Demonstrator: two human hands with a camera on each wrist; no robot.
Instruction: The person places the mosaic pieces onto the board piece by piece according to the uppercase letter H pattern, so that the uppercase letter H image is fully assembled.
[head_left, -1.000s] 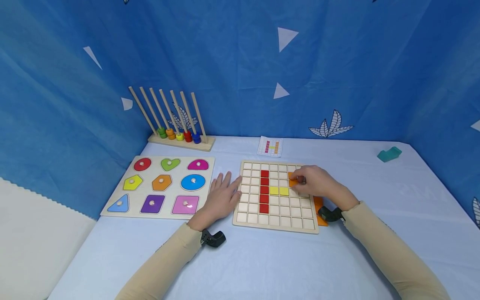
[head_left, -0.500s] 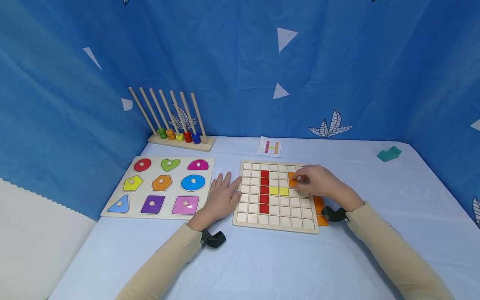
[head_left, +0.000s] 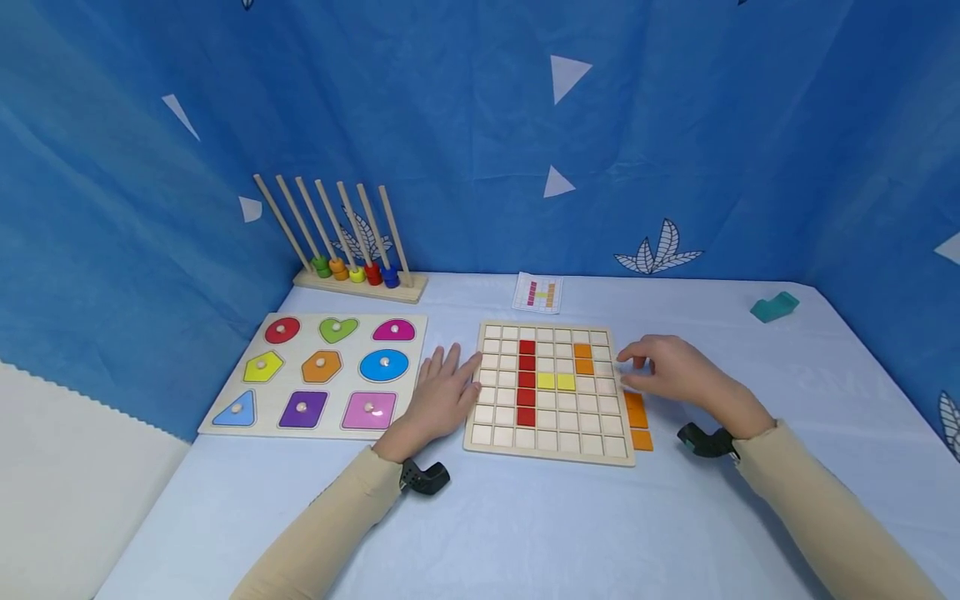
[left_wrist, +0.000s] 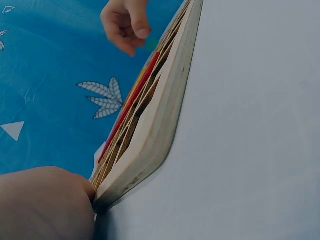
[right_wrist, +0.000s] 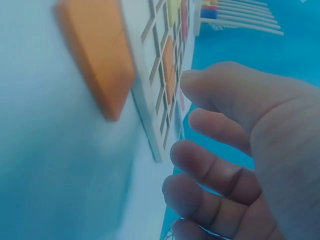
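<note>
A wooden grid board point(head_left: 550, 457) lies on the table. Its squares hold a column of several red tiles point(head_left: 527, 379), two yellow tiles point(head_left: 556, 382) beside them, and two orange tiles point(head_left: 583, 359) towards the right. My left hand point(head_left: 438, 398) rests with fingers spread, fingertips at the board's left edge. Just off the right edge hovers my right hand point(head_left: 675, 371), fingers loosely bent; the right wrist view shows nothing between thumb and fingers. Loose orange tiles point(right_wrist: 102, 47) lie along the board's right side, below that hand.
A shape puzzle board point(head_left: 273, 412) with knobbed pieces lies at left. Behind it stands a wooden peg rack point(head_left: 360, 287) with coloured beads. A small pattern card point(head_left: 537, 293) lies beyond the grid board, and a teal object point(head_left: 775, 307) sits far right.
My right hand has lifted off the two orange tiles in the grid and moved right, past the board's edge. My left hand has stayed in place.
</note>
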